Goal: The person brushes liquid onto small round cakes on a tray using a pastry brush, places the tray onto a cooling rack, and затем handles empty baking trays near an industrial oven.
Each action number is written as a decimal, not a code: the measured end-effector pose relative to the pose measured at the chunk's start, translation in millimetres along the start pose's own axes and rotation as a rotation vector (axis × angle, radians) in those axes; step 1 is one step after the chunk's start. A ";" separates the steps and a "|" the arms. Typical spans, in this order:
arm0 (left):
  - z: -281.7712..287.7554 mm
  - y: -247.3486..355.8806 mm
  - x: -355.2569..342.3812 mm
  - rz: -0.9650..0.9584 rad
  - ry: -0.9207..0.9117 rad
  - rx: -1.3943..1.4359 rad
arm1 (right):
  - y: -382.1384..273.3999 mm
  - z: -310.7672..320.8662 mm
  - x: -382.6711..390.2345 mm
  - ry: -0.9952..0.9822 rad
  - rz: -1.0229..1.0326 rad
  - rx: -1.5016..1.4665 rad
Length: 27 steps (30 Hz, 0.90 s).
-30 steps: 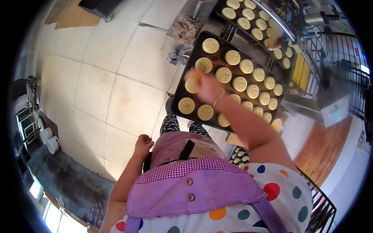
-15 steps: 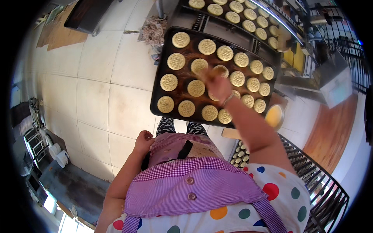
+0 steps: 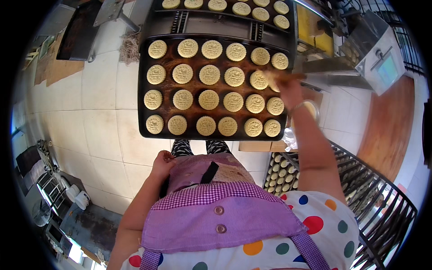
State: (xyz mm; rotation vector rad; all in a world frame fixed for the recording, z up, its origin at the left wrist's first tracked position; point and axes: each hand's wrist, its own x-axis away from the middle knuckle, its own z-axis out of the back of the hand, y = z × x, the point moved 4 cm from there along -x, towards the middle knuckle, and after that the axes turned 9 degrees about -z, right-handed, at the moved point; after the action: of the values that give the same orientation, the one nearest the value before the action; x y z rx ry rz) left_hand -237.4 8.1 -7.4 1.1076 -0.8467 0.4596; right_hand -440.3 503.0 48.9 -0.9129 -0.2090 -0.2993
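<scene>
A pastry brush (image 3: 281, 78), smeared by motion, is in my right hand (image 3: 291, 92). Its bristles are over the round stamped pastries (image 3: 258, 80) near the right side of a dark baking tray (image 3: 200, 136). Rows of these pale yellow pastries with scalloped edges fill the tray. My left hand (image 3: 163, 163) hangs by the purple apron (image 3: 193, 171), its fingers loosely curled and nothing visible in them. Behind my right forearm, a metal bowl (image 3: 317, 112) is partly hidden.
A second tray (image 3: 229, 17) of pastries lies beyond the first. At the lower right stands a black rack (image 3: 375, 180) holding more pastries. A metal machine with a screen (image 3: 387, 71) is at the right. A dark empty tray (image 3: 77, 42) leans at far left.
My right hand has moved the brush from the middle pastries to those near the tray's right side. The view has shifted, so the tray appears farther left and straighter. My left hand stays by the apron.
</scene>
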 end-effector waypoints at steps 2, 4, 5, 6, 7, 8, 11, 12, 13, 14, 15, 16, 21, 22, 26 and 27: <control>-14.4 -8.9 -4.2 0.008 -0.004 -0.008 | 26.0 -17.2 66.3 -0.014 0.123 0.094; -26.6 -11.2 -5.7 0.013 -0.017 -0.043 | 24.0 -35.1 130.0 -0.249 -0.142 0.071; -34.3 -7.1 -5.7 0.011 -0.034 -0.077 | 19.8 -40.2 146.6 -0.337 -0.079 -0.035; -41.1 -3.1 -5.0 0.010 -0.051 -0.111 | 17.9 -39.0 147.4 -0.374 -0.104 -0.127; -47.0 2.2 -4.7 0.006 -0.050 -0.100 | 14.0 -33.6 147.6 -0.412 -0.129 -0.215; -52.6 7.5 -3.4 0.005 -0.045 -0.089 | 8.1 -20.1 130.7 -0.348 -0.103 -0.255; -63.8 14.5 -6.3 -0.025 -0.051 -0.074 | 44.5 28.2 36.1 -0.059 0.013 -0.149; -66.0 16.2 -8.3 -0.039 -0.056 -0.073 | 67.4 45.3 -3.6 0.033 -0.190 -0.029; -66.3 17.4 -6.7 -0.028 -0.058 -0.074 | 43.8 58.5 -31.5 0.208 0.136 0.116; -67.6 22.9 -6.1 -0.023 -0.070 -0.079 | 67.3 74.8 -67.2 0.236 -0.096 0.182; -65.8 23.3 -1.9 -0.007 -0.068 -0.083 | 53.7 80.1 -86.4 0.358 -0.020 0.192; -64.5 25.8 -2.5 -0.011 -0.074 -0.100 | 79.1 91.7 -114.1 0.316 -0.081 0.208; -47.1 13.1 1.1 0.000 -0.051 -0.128 | 63.5 65.2 -36.7 0.289 -0.145 0.097; -43.4 10.8 0.8 -0.002 -0.061 -0.135 | 65.7 55.3 -3.4 0.230 -0.054 -0.042; -19.3 0.3 1.7 -0.002 -0.074 -0.114 | 72.5 26.7 144.6 0.212 -0.350 -0.285; -11.8 0.6 2.1 -0.009 -0.074 -0.100 | 77.6 21.6 177.1 0.277 -0.426 -0.307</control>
State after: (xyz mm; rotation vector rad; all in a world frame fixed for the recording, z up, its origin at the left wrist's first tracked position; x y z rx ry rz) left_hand -232.3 18.9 -7.6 1.0407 -0.9197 0.3665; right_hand -248.7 535.7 57.7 -1.1140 -0.0999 -0.8649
